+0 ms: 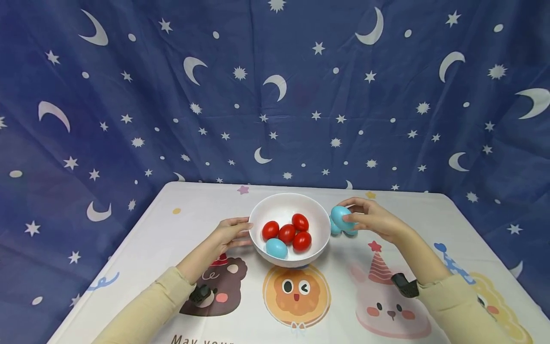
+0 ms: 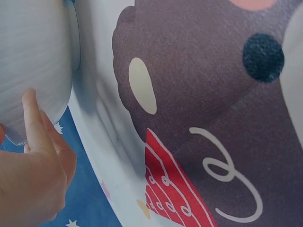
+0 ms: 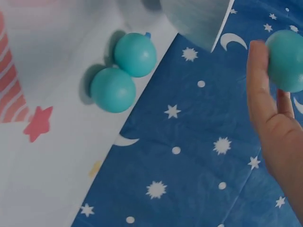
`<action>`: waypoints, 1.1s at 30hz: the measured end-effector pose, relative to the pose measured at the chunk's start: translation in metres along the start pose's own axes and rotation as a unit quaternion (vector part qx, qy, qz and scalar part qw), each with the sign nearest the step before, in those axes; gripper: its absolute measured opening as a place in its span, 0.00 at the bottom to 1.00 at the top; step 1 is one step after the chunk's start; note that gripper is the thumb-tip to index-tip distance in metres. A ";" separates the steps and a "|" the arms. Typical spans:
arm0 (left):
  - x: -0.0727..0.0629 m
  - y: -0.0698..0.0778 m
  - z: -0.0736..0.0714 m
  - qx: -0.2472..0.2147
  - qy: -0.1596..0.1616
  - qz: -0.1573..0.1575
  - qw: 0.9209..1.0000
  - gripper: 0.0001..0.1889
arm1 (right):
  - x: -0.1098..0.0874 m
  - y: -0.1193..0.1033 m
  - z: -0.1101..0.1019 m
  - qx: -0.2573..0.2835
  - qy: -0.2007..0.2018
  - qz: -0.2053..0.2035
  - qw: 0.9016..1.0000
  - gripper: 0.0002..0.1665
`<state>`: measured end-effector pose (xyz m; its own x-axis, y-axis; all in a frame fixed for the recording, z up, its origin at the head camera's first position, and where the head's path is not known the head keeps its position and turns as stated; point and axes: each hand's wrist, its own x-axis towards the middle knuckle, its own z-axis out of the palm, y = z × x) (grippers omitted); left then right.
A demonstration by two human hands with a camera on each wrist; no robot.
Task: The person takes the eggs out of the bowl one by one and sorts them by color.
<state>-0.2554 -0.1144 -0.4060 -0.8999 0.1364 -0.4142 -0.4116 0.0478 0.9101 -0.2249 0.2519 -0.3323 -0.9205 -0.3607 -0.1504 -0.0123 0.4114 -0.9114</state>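
A white bowl [image 1: 318,246] stands near the middle of the table with several red eggs [image 1: 302,241] and one light-blue egg [image 1: 276,248] inside. My left hand [image 1: 229,234] holds its left side, one fingertip lapping over the rim; in the left wrist view another finger [image 2: 35,123] lies along the outer wall. Just right of the bowl, my right hand [image 1: 371,219] pinches a second light-blue egg [image 1: 342,217] between thumb and fingers. Two more blue eggs [image 3: 135,55] lie side by side on the table, partly hidden beneath the held one in the head view.
A white tablecloth [image 1: 206,205] printed with cartoon animals covers the table. Behind its far edge hangs a dark blue curtain [image 1: 301,143] with moons and stars. A small black device [image 1: 405,285] is worn at each wrist.
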 end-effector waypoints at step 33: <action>0.001 0.001 -0.001 -0.016 0.006 -0.009 1.000 0.26 | 0.008 0.075 -0.061 0.022 0.076 0.103 0.991 0.39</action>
<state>-0.2568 -0.1156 -0.4053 -0.8939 0.1241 -0.4308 -0.4319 0.0187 0.9017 -0.2572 0.3313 -0.3781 -0.9498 -0.1409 -0.2795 0.1968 0.4255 -0.8833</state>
